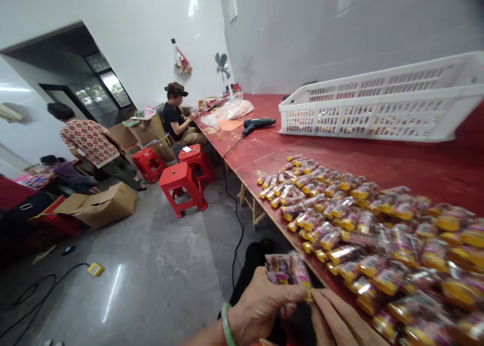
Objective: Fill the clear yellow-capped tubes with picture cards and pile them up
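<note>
Low at the table's front edge, my left hand (260, 303), with a pale green bangle at the wrist, is closed around two small clear-wrapped packets (288, 269) with printed labels. My right hand (338, 318) meets it from the right, its fingers pressed together against the lower end of the packets. Part of that grip is hidden behind the fingers. Just right of both hands, many similar wrapped packets (350, 220) with yellow ends lie spread over the red table (260, 154).
A white slatted crate (351, 116) stands on the table at the back right. A black heat gun (259, 125) lies left of it, its cord hanging to the floor. Red stools (181, 184), an open cardboard box (100, 205) and several people are to the left.
</note>
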`<state>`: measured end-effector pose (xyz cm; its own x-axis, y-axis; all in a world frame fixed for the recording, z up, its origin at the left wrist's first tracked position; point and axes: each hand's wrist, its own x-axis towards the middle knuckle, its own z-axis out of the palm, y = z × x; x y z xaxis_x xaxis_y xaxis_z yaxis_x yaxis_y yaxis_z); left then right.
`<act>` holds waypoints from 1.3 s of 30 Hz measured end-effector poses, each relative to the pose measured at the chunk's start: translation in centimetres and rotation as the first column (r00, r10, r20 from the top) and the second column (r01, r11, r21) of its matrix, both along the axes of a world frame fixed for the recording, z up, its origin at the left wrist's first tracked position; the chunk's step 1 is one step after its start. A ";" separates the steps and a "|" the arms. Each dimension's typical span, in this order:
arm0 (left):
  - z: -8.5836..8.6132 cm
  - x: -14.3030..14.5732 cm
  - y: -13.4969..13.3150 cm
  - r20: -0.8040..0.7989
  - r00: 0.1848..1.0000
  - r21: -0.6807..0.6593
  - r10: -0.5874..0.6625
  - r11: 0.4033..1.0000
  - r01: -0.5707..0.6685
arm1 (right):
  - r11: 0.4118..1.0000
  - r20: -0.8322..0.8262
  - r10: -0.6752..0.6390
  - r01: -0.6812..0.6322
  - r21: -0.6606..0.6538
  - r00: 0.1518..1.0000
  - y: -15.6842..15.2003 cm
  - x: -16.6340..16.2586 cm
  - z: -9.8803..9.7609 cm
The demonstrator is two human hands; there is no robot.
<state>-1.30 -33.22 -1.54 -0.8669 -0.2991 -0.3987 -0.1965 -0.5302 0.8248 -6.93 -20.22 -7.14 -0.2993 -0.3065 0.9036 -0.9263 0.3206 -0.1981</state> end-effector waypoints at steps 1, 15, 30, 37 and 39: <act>0.0 0.1 0.0 0.001 1.000 -0.022 0.010 1.000 -0.010 | 1.000 -0.006 0.004 -0.004 -0.012 1.000 -0.2 0.2 0.9; 0.9 -1.4 -0.2 -0.054 0.995 0.038 -0.083 0.996 0.085 | 0.978 0.375 0.112 -0.034 -0.207 0.920 0.2 0.3 3.4; 0.4 -2.1 1.8 -0.048 0.985 0.013 -0.163 0.986 0.164 | 0.980 0.301 0.052 0.008 -0.196 0.952 2.6 0.3 3.8; 0.2 -1.8 2.3 -0.072 0.970 0.042 -0.231 0.971 0.235 | 0.972 0.283 -0.096 0.151 -0.180 0.954 2.9 1.6 3.7; 0.4 -1.6 2.3 -0.050 0.969 0.041 -0.242 0.969 0.244 | 0.973 0.283 -0.122 0.171 -0.157 0.951 2.9 1.9 3.6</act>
